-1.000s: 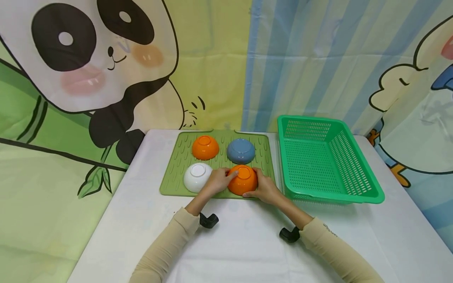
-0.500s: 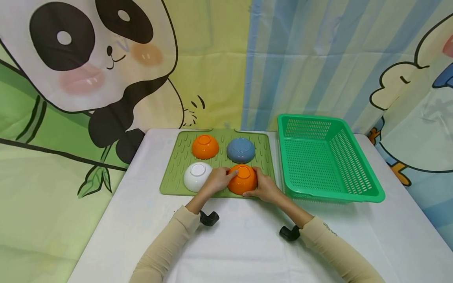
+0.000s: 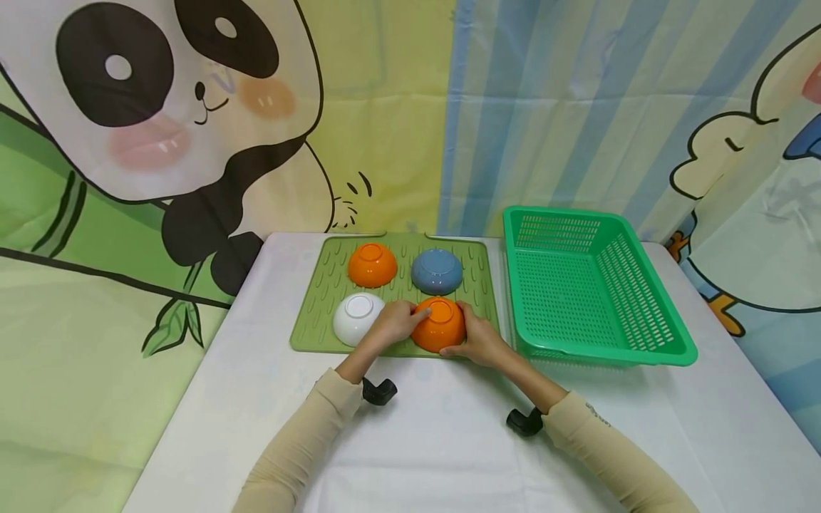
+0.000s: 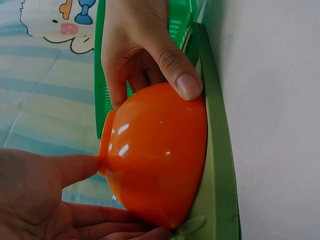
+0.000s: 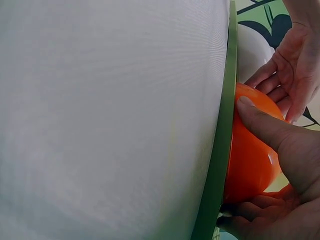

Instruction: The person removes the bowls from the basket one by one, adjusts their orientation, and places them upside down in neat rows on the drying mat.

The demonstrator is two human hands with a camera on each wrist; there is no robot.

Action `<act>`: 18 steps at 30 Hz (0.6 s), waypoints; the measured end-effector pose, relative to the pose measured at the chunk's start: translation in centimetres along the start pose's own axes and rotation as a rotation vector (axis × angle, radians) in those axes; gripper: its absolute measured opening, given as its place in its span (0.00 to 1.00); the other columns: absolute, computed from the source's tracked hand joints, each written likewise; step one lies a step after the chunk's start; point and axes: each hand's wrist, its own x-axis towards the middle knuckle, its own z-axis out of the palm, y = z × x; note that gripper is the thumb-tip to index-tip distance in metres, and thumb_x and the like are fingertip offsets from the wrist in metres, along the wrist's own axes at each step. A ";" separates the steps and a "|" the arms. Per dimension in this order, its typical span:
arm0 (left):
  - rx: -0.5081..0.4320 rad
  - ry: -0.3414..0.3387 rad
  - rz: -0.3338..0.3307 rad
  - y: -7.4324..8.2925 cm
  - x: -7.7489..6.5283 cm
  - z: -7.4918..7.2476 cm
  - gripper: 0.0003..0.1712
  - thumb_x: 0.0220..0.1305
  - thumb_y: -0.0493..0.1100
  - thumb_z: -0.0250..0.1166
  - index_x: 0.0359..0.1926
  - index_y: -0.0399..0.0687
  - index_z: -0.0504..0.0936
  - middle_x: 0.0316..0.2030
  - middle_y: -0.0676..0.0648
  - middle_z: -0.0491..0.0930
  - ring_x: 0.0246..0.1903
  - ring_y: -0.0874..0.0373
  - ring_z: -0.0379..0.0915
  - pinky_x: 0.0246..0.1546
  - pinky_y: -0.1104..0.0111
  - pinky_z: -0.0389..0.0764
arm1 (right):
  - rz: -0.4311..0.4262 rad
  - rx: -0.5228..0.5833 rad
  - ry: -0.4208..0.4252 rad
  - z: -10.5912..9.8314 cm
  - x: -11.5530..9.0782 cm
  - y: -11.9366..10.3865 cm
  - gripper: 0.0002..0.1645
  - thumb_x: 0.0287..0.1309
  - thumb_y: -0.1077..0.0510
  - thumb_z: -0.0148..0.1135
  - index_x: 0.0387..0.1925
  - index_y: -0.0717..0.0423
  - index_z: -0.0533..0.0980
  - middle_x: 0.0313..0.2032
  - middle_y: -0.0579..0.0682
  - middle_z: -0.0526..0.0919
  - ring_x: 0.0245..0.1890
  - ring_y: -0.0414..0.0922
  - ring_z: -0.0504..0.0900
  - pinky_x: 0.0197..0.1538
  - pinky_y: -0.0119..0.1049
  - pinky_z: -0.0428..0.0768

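An orange bowl [image 3: 440,329] lies upside down at the front right of the green drying mat [image 3: 311,313]. My left hand [image 3: 393,324] grips it from the left, thumb on the foot ring and fingers down by the rim, as the left wrist view shows. From the other side my right hand [image 3: 481,340] holds the bowl, its thumb low on the near wall and its fingers round the far side. A white bowl [image 3: 356,320] sits upturned just left of my left hand. Behind stand a second orange bowl [image 3: 373,265] and a blue bowl [image 3: 437,271], both upside down.
A green perforated basket [image 3: 599,356] stands right of the mat, close to my right hand. White cloth covers the table [image 3: 449,434]. Behind it hangs a printed curtain [image 3: 391,142] with a panda. Black wrist mounts [image 3: 380,392] stick out beneath both forearms.
Both hands keep their hold on the front orange bowl, which stays practically in place. The head view has shifted very slightly; the other bowls and the basket have not moved.
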 end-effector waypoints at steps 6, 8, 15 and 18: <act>-0.018 -0.001 -0.003 0.0 0.1 0.0 0.26 0.66 0.55 0.55 0.14 0.49 0.66 0.11 0.53 0.59 0.12 0.62 0.56 0.13 0.74 0.56 | 0.009 -0.011 -0.003 0.0 0.0 -0.1 0.62 0.38 0.49 0.77 0.67 0.65 0.50 0.56 0.65 0.71 0.53 0.57 0.73 0.55 0.51 0.72; -0.025 0.007 0.000 0.0 0.1 0.1 0.25 0.66 0.55 0.55 0.14 0.48 0.67 0.11 0.53 0.59 0.12 0.62 0.56 0.13 0.74 0.57 | 0.008 -0.011 -0.005 0.0 0.0 -0.1 0.62 0.38 0.49 0.76 0.67 0.65 0.49 0.56 0.65 0.70 0.53 0.57 0.73 0.56 0.52 0.71; -0.020 0.058 -0.003 0.1 0.3 0.2 0.22 0.65 0.53 0.57 0.41 0.35 0.79 0.23 0.44 0.75 0.21 0.57 0.69 0.20 0.71 0.70 | -0.009 -0.010 -0.013 0.1 0.3 0.0 0.63 0.39 0.49 0.76 0.68 0.67 0.47 0.59 0.67 0.67 0.55 0.59 0.71 0.57 0.53 0.69; -0.009 0.088 -0.016 0.2 0.2 0.2 0.29 0.65 0.54 0.56 0.55 0.33 0.74 0.43 0.38 0.79 0.34 0.52 0.76 0.30 0.65 0.78 | -0.026 0.004 -0.009 0.1 0.4 0.1 0.66 0.39 0.49 0.76 0.68 0.69 0.44 0.60 0.69 0.64 0.56 0.61 0.69 0.58 0.54 0.68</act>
